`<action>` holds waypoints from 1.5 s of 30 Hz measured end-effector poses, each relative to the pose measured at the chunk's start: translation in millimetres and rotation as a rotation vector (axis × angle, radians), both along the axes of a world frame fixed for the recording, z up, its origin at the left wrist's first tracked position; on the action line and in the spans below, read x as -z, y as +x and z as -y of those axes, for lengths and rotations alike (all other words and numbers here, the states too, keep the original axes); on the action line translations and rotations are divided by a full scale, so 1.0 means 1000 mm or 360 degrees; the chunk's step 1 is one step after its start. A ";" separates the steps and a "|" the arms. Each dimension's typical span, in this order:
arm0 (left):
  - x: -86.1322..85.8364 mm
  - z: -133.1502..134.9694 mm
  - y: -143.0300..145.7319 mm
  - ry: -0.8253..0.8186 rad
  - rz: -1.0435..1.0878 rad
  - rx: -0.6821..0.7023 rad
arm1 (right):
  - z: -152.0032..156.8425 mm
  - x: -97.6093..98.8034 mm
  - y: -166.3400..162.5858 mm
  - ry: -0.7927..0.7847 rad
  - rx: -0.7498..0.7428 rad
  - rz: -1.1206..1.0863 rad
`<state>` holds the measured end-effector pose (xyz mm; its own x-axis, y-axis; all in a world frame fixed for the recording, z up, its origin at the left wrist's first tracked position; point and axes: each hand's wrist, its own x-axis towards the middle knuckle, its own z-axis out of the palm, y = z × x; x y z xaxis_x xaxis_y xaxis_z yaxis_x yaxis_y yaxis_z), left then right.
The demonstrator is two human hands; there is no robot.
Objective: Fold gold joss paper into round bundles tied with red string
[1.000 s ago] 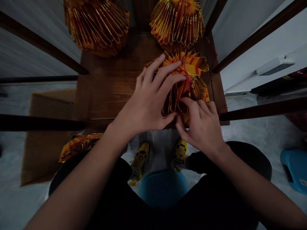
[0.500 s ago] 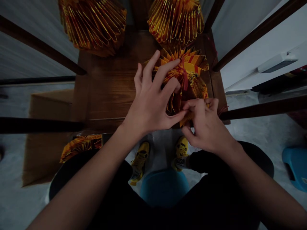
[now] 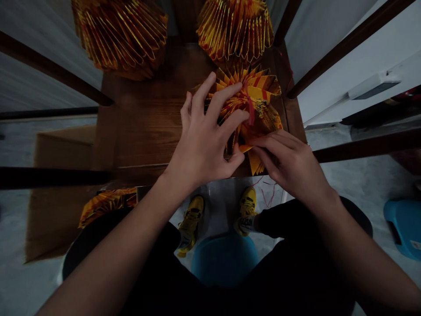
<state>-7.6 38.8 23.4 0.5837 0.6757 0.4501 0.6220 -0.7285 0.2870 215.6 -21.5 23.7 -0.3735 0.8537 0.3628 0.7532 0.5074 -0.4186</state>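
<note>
A folded fan-shaped bundle of gold and red paper (image 3: 259, 94) lies on a dark wooden stool top (image 3: 144, 127), tied with a red string at its middle. My left hand (image 3: 205, 140) rests over its left side, fingers spread and curled down on the pleats, thumb under the near edge. My right hand (image 3: 291, 164) pinches the near lower folds between thumb and fingers. Two finished round pleated paper pieces stand at the back: one at the left (image 3: 120, 33), one at the right (image 3: 235, 28).
A cardboard box (image 3: 55, 193) sits on the floor at the left, with more gold paper (image 3: 107, 204) by my knee. Dark wooden rails (image 3: 49, 175) cross both sides. Below are my yellow shoes (image 3: 192, 219), a blue stool (image 3: 223, 259), and another blue stool (image 3: 403, 226) at the right.
My right hand has slid leftward and up onto the bundle's near folds. My left thumb has tucked in toward it, and the view has shifted slightly left.
</note>
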 end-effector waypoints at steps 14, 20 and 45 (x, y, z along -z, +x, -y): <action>-0.005 0.000 0.004 -0.0142 0.0051 -0.0025 | -0.017 0.021 -0.031 0.0548 0.0825 0.0119; -0.005 -0.002 0.004 -0.0128 0.0057 -0.0033 | -0.024 0.014 -0.039 0.0433 0.0751 0.0246; -0.006 -0.001 0.000 -0.0029 -0.0025 -0.0018 | -0.027 0.013 -0.051 0.0438 0.0843 0.0362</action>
<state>-7.5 40.1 29.1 0.5828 0.6906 0.4282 0.6349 -0.7159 0.2904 164.9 5.4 10.6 -0.0198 0.8305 0.5566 0.9861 0.1080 -0.1262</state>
